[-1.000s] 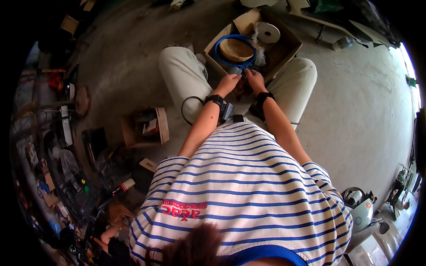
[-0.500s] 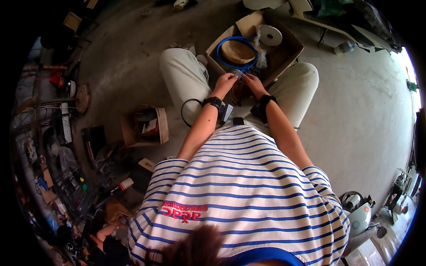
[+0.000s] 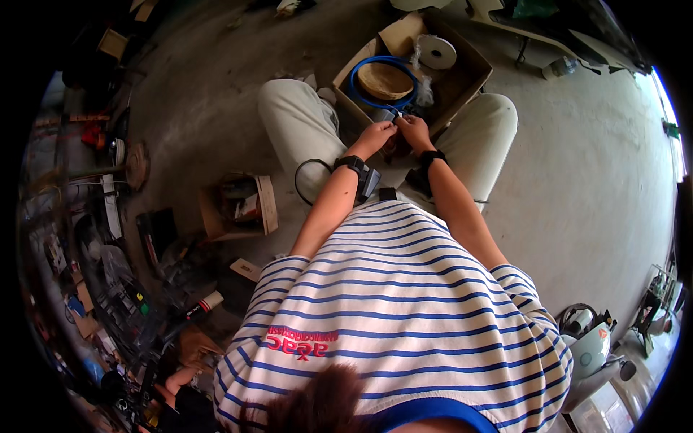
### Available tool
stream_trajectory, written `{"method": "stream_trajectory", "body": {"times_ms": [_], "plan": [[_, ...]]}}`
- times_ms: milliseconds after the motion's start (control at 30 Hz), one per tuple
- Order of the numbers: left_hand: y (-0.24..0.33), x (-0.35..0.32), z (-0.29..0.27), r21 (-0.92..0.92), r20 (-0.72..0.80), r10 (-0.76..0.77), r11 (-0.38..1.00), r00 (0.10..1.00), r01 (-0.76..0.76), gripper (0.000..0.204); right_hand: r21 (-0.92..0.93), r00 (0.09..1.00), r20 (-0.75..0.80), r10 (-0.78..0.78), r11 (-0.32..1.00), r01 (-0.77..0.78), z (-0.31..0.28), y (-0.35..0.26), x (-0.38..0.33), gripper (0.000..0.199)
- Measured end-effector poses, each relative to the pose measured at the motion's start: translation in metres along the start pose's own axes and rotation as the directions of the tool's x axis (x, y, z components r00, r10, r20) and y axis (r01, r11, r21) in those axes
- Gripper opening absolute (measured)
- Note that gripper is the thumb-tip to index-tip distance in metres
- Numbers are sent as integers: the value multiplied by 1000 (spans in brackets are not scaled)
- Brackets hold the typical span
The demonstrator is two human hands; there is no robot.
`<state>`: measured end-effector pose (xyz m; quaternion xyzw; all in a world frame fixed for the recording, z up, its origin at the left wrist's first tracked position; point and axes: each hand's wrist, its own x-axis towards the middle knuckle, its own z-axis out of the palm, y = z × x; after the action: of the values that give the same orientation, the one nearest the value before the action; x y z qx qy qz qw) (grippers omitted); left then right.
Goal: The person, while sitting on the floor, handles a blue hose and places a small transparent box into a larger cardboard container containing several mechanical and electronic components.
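My left hand (image 3: 377, 137) and my right hand (image 3: 413, 134) meet between my knees, at the near edge of an open cardboard box (image 3: 463, 101). Both sets of fingers are pinched together, their tips almost touching. A small white bit (image 3: 401, 115) shows above the right fingertips; its kind is too small to tell. Just beyond the left fingers lies a grey piece (image 3: 382, 115), partly hidden. In the box, a coil of blue hose (image 3: 353, 85) surrounds a tan round bowl (image 3: 386, 81). A white spool (image 3: 437, 52) and crumpled clear plastic (image 3: 424, 92) lie beside them.
A smaller cardboard box (image 3: 267, 204) of odds and ends stands on the floor at left. Tools and parts clutter the far left, with a person's arm (image 3: 180, 379) low there. A scooter-like body panel (image 3: 505, 25) is at upper right, a white helmet-like shape (image 3: 593, 346) at lower right.
My left hand has shifted right, closer to my right hand. The white bit now shows at the right fingertips, and the thin cord loop below my hands no longer shows.
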<state>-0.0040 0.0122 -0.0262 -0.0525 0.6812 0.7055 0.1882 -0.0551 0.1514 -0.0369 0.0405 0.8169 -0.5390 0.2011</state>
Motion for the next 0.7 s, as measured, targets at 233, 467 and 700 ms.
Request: {"method": "stream_trajectory", "body": {"times_ms": [233, 467, 700], "plan": [[3, 5, 6, -100, -18, -46, 994, 999, 44, 22, -12, 997, -80, 22, 1000, -24, 2, 9, 6, 32], [4, 2, 5, -18, 51, -8, 1000, 999, 9, 21, 84, 938, -337, 85, 995, -61, 2, 40, 31, 28], [4, -10, -12, -386, -125, -49, 923, 991, -3, 21, 53, 996, -72, -43, 997, 47, -4, 2, 13, 37]]}}
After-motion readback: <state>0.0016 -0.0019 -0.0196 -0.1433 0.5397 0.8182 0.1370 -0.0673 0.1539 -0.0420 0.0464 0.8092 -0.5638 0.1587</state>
